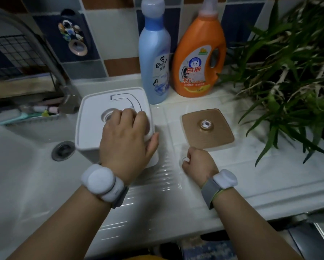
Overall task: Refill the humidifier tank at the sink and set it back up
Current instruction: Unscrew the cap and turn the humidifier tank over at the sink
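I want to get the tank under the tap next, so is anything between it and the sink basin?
Nothing visible blocks it. The white square humidifier tank sits at the rim of the white sink basin, under the left hand. The grey faucet stands just behind-left.

Dim, soft light (wide-angle bending at edges), slight blur throughout.

The white square humidifier tank (101, 121) sits upside down at the sink's (16, 166) edge, round hole facing up; its tan square lid (219, 132) lies flat at 3 o'clock, apart.
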A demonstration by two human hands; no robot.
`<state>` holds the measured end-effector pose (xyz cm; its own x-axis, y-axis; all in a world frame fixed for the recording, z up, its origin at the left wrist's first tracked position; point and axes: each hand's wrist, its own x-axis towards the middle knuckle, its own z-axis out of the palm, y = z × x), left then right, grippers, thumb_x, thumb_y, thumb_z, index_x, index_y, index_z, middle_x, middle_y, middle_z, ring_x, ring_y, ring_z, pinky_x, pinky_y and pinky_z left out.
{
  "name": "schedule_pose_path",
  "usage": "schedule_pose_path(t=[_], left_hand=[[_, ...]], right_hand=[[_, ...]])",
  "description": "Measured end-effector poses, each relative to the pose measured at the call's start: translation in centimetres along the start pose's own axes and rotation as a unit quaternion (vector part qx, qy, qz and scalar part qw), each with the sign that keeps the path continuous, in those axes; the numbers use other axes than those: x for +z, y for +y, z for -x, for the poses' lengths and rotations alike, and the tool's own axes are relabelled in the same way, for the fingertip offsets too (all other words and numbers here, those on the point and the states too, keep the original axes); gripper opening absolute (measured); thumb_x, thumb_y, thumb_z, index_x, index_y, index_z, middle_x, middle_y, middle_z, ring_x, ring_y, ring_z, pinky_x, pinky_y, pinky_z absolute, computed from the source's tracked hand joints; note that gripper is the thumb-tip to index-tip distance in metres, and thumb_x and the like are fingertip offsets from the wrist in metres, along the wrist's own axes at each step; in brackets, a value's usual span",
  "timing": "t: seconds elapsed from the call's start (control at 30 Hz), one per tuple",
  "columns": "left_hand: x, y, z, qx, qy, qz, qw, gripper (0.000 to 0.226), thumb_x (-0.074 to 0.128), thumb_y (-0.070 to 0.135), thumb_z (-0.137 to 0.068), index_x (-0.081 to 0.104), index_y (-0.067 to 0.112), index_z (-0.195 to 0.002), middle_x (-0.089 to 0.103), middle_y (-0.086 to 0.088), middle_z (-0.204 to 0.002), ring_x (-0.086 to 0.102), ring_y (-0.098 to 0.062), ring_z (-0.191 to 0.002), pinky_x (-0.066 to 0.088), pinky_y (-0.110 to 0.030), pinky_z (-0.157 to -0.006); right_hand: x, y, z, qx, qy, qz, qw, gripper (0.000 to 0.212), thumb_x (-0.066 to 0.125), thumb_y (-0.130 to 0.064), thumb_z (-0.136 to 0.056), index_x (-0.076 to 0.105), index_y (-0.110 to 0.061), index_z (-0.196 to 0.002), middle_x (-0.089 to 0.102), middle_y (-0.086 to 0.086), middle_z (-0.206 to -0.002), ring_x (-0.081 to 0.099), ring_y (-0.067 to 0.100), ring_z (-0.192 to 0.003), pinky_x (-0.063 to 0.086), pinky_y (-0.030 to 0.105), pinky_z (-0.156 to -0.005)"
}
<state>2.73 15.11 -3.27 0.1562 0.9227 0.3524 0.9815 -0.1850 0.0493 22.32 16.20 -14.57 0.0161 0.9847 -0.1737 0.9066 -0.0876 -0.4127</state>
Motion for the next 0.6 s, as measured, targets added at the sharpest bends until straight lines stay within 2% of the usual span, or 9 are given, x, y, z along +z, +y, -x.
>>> schedule_pose_path(t=[0.1,0.2,0.3,0.4,0.6], left_hand=[[-0.7,-0.6,-0.1,-0.006,-0.024,0.06,0.998,0.041,0.054,0.052,-0.079,0.052,0.014,-0.096,0.052,-0.008,-0.104,0.044,-0.032,-0.097,0.044,-0.043,-0.077],[-1.3,-1.2,-0.2,-0.012,-0.045,0.099,0.994,0.059,0.062,0.057,-0.072,0.051,0.014,-0.111,0.049,-0.008,-0.116,0.043,-0.031,-0.106,0.045,-0.042,-0.084],[-2.1,-1.9,-0.2,-0.03,-0.038,0.054,0.997,0.08,0.057,0.071,-0.064,0.045,0.016,-0.121,0.05,-0.006,-0.113,0.047,-0.03,-0.102,0.044,-0.041,-0.084],[-1.9,-2.3,-0.2,-0.043,-0.057,0.023,0.997,0.086,0.052,0.078,-0.058,0.041,0.02,-0.12,0.05,-0.004,-0.107,0.05,-0.027,-0.097,0.043,-0.041,-0.086],[-0.9,-2.6,-0.2,-0.06,-0.103,-0.007,0.993,0.096,0.045,0.083,-0.057,0.029,0.025,-0.132,0.055,-0.004,-0.113,0.048,-0.027,-0.112,0.029,-0.053,-0.105]], right_hand=[[0.0,-0.5,0.1,-0.001,-0.014,0.005,1.0,0.011,0.048,-0.013,-0.088,0.051,-0.006,-0.095,0.064,0.018,-0.097,0.06,0.032,-0.091,0.036,0.028,-0.065],[-0.2,-0.7,0.2,0.011,-0.017,0.027,0.999,0.017,0.047,-0.013,-0.09,0.05,-0.005,-0.105,0.065,0.016,-0.101,0.062,0.031,-0.092,0.038,0.028,-0.066],[-1.6,-1.5,0.4,-0.017,0.004,0.069,0.997,0.023,0.049,-0.024,-0.092,0.052,-0.007,-0.108,0.066,0.012,-0.105,0.063,0.027,-0.096,0.038,0.027,-0.067],[-3.1,-3.0,0.4,-0.051,0.037,0.046,0.997,0.025,0.053,-0.032,-0.089,0.058,-0.011,-0.101,0.067,0.008,-0.099,0.062,0.026,-0.092,0.041,0.027,-0.066],[-3.6,-6.4,-0.2,-0.105,0.033,-0.008,0.994,0.022,0.057,-0.036,-0.085,0.061,-0.016,-0.093,0.068,0.004,-0.089,0.062,0.023,-0.088,0.045,0.03,-0.068]])
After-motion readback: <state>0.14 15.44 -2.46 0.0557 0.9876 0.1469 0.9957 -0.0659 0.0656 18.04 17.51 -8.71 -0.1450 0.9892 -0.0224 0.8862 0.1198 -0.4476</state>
